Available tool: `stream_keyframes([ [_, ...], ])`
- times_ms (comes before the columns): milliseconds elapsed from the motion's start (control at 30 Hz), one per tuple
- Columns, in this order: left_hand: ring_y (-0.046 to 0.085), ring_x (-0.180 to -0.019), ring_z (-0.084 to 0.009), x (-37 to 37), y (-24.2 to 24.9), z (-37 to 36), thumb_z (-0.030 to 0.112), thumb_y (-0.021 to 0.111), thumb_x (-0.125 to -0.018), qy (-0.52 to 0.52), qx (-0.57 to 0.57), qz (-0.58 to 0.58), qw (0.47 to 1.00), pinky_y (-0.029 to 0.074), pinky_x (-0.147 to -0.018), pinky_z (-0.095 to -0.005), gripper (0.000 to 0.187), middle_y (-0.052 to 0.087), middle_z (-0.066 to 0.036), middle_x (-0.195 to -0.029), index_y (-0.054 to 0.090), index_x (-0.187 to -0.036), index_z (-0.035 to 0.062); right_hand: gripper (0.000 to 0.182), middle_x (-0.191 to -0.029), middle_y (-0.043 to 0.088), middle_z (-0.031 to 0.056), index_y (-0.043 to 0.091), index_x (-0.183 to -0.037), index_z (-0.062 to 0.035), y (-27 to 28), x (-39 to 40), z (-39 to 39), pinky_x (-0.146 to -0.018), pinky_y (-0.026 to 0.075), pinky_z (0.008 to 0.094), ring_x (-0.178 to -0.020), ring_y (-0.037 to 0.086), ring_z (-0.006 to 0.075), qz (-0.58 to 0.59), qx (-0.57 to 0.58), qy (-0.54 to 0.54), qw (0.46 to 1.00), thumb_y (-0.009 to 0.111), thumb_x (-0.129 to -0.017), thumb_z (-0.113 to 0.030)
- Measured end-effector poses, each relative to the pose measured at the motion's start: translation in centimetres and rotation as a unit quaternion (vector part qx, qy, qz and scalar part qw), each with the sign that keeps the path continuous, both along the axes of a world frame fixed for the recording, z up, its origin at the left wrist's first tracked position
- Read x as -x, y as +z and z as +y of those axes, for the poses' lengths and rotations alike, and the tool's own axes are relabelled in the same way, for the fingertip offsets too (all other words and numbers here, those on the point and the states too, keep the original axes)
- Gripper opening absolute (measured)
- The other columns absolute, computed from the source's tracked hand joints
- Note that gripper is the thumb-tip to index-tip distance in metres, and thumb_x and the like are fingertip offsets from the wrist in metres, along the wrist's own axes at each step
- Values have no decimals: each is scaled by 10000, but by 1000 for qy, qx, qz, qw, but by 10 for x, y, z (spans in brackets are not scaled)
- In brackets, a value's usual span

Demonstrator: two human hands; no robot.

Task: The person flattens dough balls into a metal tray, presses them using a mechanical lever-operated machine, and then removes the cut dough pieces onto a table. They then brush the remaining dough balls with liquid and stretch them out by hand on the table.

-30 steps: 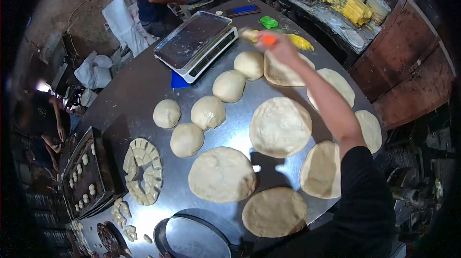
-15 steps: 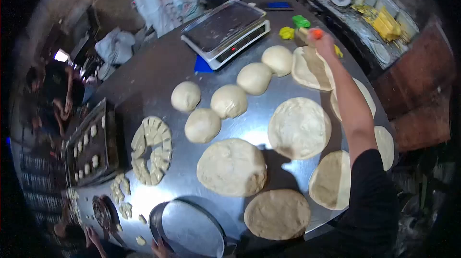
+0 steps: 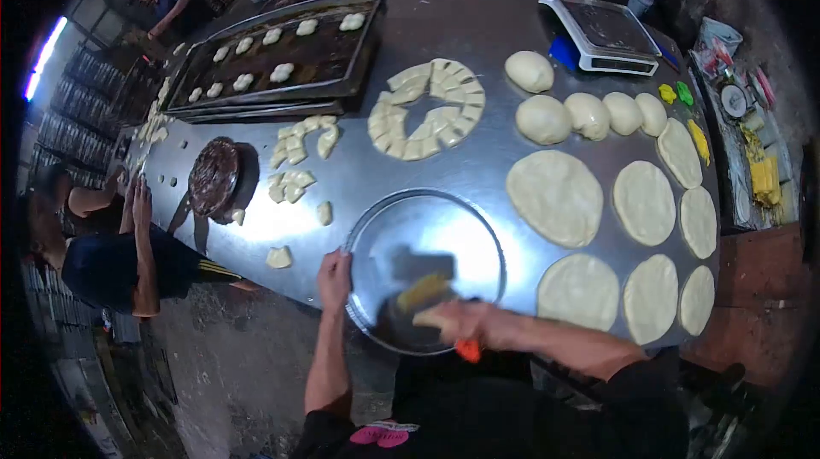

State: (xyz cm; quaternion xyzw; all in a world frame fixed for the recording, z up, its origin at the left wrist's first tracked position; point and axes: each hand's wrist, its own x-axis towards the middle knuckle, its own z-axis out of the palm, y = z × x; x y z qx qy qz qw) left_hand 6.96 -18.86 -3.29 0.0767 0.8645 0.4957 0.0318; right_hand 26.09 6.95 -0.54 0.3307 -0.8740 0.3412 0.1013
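My left hand is closed on the left rim of a round metal pan at the table's near edge. My right hand, blurred by motion, grips a brush with yellowish bristles. An orange-red end shows below that hand. The bristles are over the pan's shiny floor, where a dark shadow falls. Flattened dough rounds lie just right of the pan. Beyond them sits a row of dough balls.
A ring of cut dough lies behind the pan. Small dough pieces and a round dark-brown mass are to the left. A baking tray holds shaped dough. Back right stands a scale. Another person works at the left edge.
My right arm has come back from the far right of the table to the pan, bringing the brush. My left hand is at the pan's rim. The view has swung left.
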Motion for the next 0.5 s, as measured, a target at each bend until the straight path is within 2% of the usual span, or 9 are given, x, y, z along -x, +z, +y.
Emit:
stream_keyframes([
  [67,625,-857,-251,4,0,3,179,620,-904,-13,17,-1,1000,477,-793,-336,246,648,-158,-895,669,-1061,-3,145,-976,628,89,560,-1033,-91,-45,58,-1,-768,544,373,-930,631,210,-328,35,-111,938,511,-897,-104],
  [133,628,-863,-297,8,1,4,218,598,-910,-47,-25,34,998,481,-779,-365,280,653,-173,-910,676,-1115,44,161,-905,613,85,574,-1007,-95,3,94,12,-687,534,384,-831,637,239,-449,502,-167,720,570,-848,-123],
  [200,626,-872,-323,10,0,4,231,577,-921,-41,-55,34,997,481,-770,-381,273,656,-178,-924,686,-1108,65,147,-897,617,59,598,-982,-108,48,101,-38,-712,534,377,-805,637,245,-172,173,-262,934,604,-851,-174],
  [233,626,-871,-331,12,-9,5,235,574,-922,-32,-44,51,997,483,-762,-386,274,655,-180,-921,687,-1106,65,166,-957,635,51,621,-964,-114,51,89,-68,-744,535,371,-854,647,244,-185,42,-218,957,630,-854,-237],
  [267,626,-870,-338,15,-16,6,239,571,-924,-24,-30,67,997,485,-755,-391,276,654,-182,-919,687,-1103,65,197,-1084,650,53,627,-980,-112,-2,67,-93,-755,538,378,-916,657,249,-251,194,-217,923,642,-858,-267],
  [333,620,-829,-332,17,1,5,230,569,-925,-21,-4,68,997,482,-724,-410,261,644,-176,-881,692,-1070,51,255,-1082,662,79,626,-1025,-75,36,51,-82,-783,524,345,-920,655,219,-148,36,-181,972,640,-862,-272],
  [400,607,-786,-333,14,0,4,214,569,-924,-64,32,130,989,474,-696,-425,247,628,-167,-835,691,-1037,32,250,-1024,676,86,633,-1010,-53,107,69,-46,-826,513,316,-930,654,201,-356,-175,-354,847,620,-891,-272],
  [433,597,-760,-331,12,6,8,192,571,-921,-45,1,132,990,466,-679,-434,227,617,-160,-808,692,-1013,24,250,-1024,676,86,633,-1010,-53,97,45,-44,-826,513,316,-930,654,201,-369,-177,-358,839,620,-891,-272],
  [500,599,-762,-330,8,2,7,189,573,-920,-49,3,126,991,467,-679,-432,227,618,-161,-810,693,-1013,20,172,-932,683,72,646,-906,-48,62,-5,-37,-799,526,312,-900,659,168,-410,120,-381,820,618,-895,-217],
])
